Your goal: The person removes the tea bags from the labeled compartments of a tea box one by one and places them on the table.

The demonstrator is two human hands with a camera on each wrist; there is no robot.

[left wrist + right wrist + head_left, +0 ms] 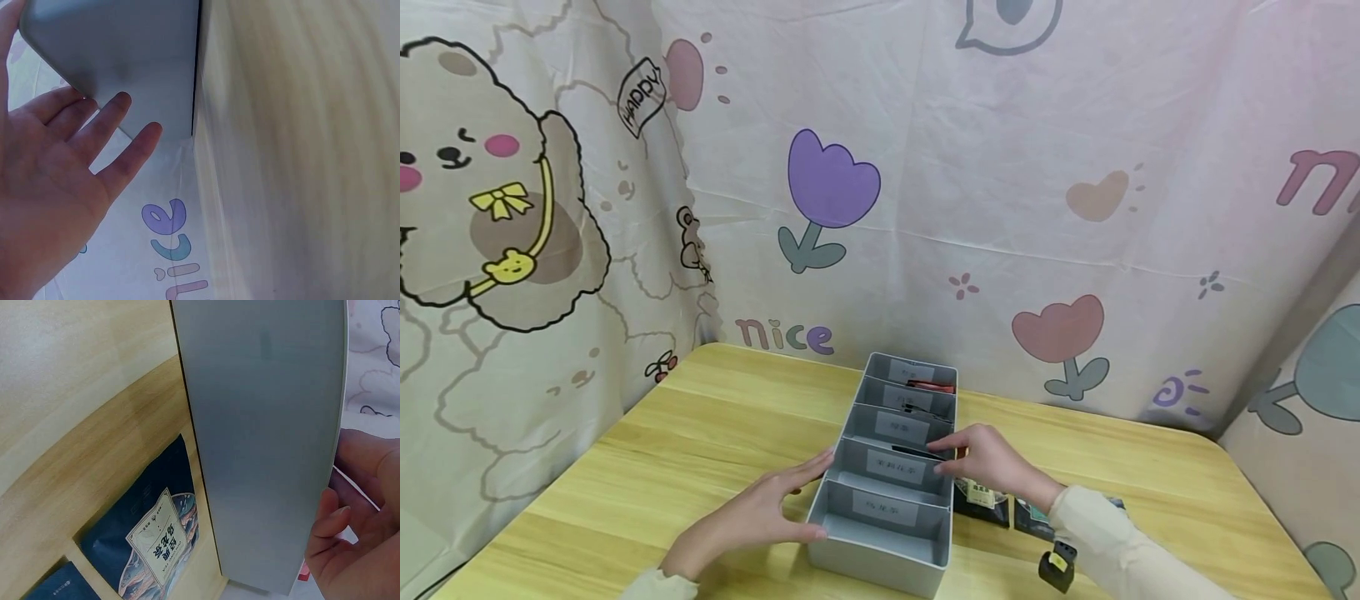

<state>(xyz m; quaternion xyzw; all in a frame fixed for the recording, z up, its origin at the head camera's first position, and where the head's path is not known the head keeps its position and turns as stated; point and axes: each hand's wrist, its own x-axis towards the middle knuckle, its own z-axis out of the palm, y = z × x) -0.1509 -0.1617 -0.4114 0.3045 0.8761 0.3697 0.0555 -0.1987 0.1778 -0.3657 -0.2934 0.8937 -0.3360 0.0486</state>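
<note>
A long grey box [874, 567] with several labelled compartments stands on the table. Its left side is flanked by my left hand [752, 512], fingers extended along the wall and thumb at the near corner; the left wrist view shows the fingertips [150, 131] by the wall. My right hand [992, 458] reaches over the right rim at the middle compartment. There its thumb and index finger pinch the end of a dark packet [910, 451], mostly sunk inside. In the right wrist view the curled fingers [331, 519] hide that grip.
Right of the box lie a dark tea packet [981, 503] with a pale label, another dark packet [1032, 521] partly under the right sleeve, and a small black item [1057, 567] with a yellow label. Red-edged [934, 387] and dark packets [928, 412] sit in the far compartments.
</note>
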